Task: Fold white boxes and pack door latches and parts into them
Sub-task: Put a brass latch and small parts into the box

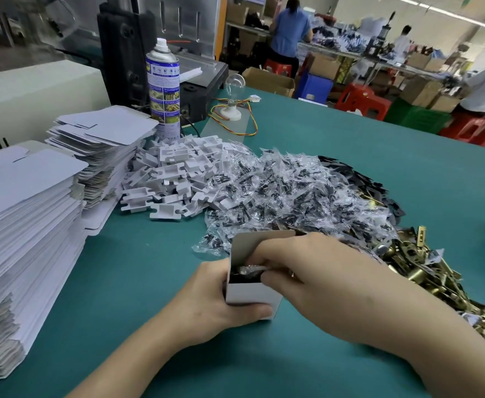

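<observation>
Packing at a green counter [336,145], with brass door latches [419,265] heaped just right of the right grip [316,277], a worker's left grip [215,300] wraps the upright white box [249,293], mouth up, while that right grip, directly above it, pinches a clear parts packet [253,268] into the mouth.

Print on the spray can [163,81] seems too blurred to read.
</observation>
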Tool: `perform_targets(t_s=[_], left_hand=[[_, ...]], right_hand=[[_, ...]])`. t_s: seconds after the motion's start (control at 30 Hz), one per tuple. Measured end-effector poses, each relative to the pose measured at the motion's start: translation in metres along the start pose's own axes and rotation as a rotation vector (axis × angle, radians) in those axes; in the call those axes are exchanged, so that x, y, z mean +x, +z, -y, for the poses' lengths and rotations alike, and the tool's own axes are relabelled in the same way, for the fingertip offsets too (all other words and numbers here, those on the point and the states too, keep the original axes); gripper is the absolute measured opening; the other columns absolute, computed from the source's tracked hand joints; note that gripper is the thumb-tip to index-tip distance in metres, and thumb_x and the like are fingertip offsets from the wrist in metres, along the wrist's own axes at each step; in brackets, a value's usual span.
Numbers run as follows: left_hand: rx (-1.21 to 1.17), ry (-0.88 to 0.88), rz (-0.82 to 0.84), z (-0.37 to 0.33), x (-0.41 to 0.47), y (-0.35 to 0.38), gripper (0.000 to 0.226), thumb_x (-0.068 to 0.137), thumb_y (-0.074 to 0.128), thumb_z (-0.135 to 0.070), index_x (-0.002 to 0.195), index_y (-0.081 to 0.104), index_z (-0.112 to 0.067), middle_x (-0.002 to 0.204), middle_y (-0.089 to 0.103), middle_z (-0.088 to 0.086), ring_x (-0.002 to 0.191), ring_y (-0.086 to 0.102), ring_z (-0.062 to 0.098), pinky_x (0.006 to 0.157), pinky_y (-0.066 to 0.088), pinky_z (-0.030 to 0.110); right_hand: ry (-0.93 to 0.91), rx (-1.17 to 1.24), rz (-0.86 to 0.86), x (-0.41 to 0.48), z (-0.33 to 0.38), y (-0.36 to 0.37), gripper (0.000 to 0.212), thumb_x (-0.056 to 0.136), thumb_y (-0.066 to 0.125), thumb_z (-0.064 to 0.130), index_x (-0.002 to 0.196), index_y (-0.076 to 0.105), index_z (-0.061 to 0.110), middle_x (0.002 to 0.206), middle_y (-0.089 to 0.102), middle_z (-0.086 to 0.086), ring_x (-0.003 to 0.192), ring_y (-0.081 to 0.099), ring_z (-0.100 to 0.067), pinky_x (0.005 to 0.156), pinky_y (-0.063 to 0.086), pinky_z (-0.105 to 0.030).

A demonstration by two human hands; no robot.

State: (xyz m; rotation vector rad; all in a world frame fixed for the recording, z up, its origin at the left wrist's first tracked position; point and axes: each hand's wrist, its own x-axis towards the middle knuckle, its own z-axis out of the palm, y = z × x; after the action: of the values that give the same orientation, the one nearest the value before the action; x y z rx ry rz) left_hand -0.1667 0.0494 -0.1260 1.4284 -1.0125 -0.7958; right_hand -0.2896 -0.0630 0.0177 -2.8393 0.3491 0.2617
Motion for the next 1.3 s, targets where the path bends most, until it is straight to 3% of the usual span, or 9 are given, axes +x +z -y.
perform_targets(t_s=[0.2, 0.33, 0.53, 0.77, 0.9, 0.97, 1.03, 1.17, 1.3], left_hand=[[0.01, 0.0, 0.021, -0.001, 0.0, -0.001, 0.032, 0.075, 0.088, -0.02, 0.092, 0.069, -0.04, 0.081, 0.068, -0.013, 0.073, 0.059, 0.0, 0.068, 0.047, 0.015], [-0.004, -0.02, 0.023, 0.0, 0.001, 0.0, 0.027, 0.075, 0.087, -0.022, 0.092, 0.069, -0.033, 0.082, 0.067, -0.013, 0.075, 0.059, 0.002, 0.069, 0.047, 0.016], [-0.031, -0.025, 0.011, 0.0, 0.001, 0.0, 0.027, 0.074, 0.088, -0.018, 0.093, 0.068, -0.018, 0.082, 0.068, -0.007, 0.075, 0.06, 0.005, 0.068, 0.048, 0.018], [-0.013, -0.001, 0.032, 0.001, 0.001, -0.001, 0.026, 0.077, 0.089, -0.015, 0.091, 0.069, -0.024, 0.081, 0.067, -0.008, 0.073, 0.06, 0.004, 0.068, 0.048, 0.016], [-0.01, -0.005, 0.014, 0.001, 0.0, -0.001, 0.025, 0.078, 0.088, -0.017, 0.094, 0.07, -0.023, 0.085, 0.071, 0.005, 0.076, 0.062, 0.007, 0.068, 0.051, 0.022], [-0.021, -0.02, 0.012, 0.001, 0.001, -0.001, 0.028, 0.079, 0.087, -0.02, 0.102, 0.071, -0.017, 0.093, 0.072, 0.012, 0.078, 0.062, 0.01, 0.068, 0.054, 0.034], [-0.029, -0.029, 0.018, 0.002, 0.001, 0.0, 0.03, 0.08, 0.087, -0.019, 0.105, 0.07, -0.016, 0.095, 0.072, 0.012, 0.081, 0.061, 0.011, 0.071, 0.056, 0.041], [-0.007, 0.053, -0.017, -0.004, 0.0, 0.0, 0.035, 0.081, 0.087, -0.022, 0.106, 0.069, -0.037, 0.092, 0.072, -0.015, 0.083, 0.065, 0.0, 0.074, 0.051, 0.017], [0.168, 0.284, -0.244, -0.011, -0.005, -0.006, 0.042, 0.08, 0.083, -0.04, 0.118, 0.064, -0.036, 0.107, 0.076, -0.011, 0.099, 0.074, 0.012, 0.086, 0.054, 0.018]], right_hand=[[0.068, 0.002, -0.114, -0.001, -0.008, -0.001, 0.008, 0.104, 0.049, 0.039, 0.108, 0.054, 0.034, 0.103, 0.07, 0.012, 0.096, 0.063, -0.013, 0.084, 0.051, -0.039], [0.082, -0.384, -0.221, -0.005, -0.002, -0.004, 0.015, 0.103, 0.045, 0.038, 0.112, 0.057, 0.036, 0.105, 0.056, 0.011, 0.088, 0.063, -0.019, 0.067, 0.049, -0.036], [0.119, -0.509, -0.099, 0.005, 0.004, 0.0, 0.006, 0.092, 0.068, 0.026, 0.094, 0.064, 0.03, 0.085, 0.026, 0.009, 0.069, 0.038, -0.017, 0.047, 0.023, -0.031], [-0.043, -0.488, -0.264, 0.005, 0.008, -0.01, 0.007, 0.092, 0.069, 0.038, 0.091, 0.065, 0.032, 0.086, 0.044, 0.012, 0.088, 0.046, -0.018, 0.064, 0.034, -0.03], [0.047, -0.477, -0.178, -0.001, 0.004, 0.002, 0.083, 0.089, -0.002, 0.069, 0.101, 0.073, 0.034, 0.088, 0.029, 0.008, 0.092, 0.021, -0.015, 0.078, 0.022, -0.034], [0.057, -0.464, -0.158, -0.006, -0.002, 0.009, 0.091, 0.081, -0.008, 0.077, 0.105, 0.072, 0.039, 0.088, 0.026, 0.008, 0.093, 0.02, -0.015, 0.079, 0.021, -0.033], [0.0, -0.403, -0.226, -0.01, -0.01, 0.011, 0.078, 0.086, 0.008, 0.08, 0.097, 0.071, 0.036, 0.088, 0.032, 0.009, 0.092, 0.03, -0.015, 0.078, 0.027, -0.033], [-0.081, 0.071, -0.668, -0.019, -0.038, 0.022, 0.024, 0.094, 0.06, 0.057, 0.097, 0.063, 0.034, 0.085, 0.055, 0.014, 0.086, 0.057, -0.01, 0.073, 0.046, -0.028], [-0.024, 0.608, -0.786, -0.023, -0.05, 0.049, 0.025, 0.085, 0.072, 0.042, 0.108, 0.067, 0.033, 0.1, 0.073, 0.012, 0.095, 0.071, -0.012, 0.076, 0.055, -0.024]])
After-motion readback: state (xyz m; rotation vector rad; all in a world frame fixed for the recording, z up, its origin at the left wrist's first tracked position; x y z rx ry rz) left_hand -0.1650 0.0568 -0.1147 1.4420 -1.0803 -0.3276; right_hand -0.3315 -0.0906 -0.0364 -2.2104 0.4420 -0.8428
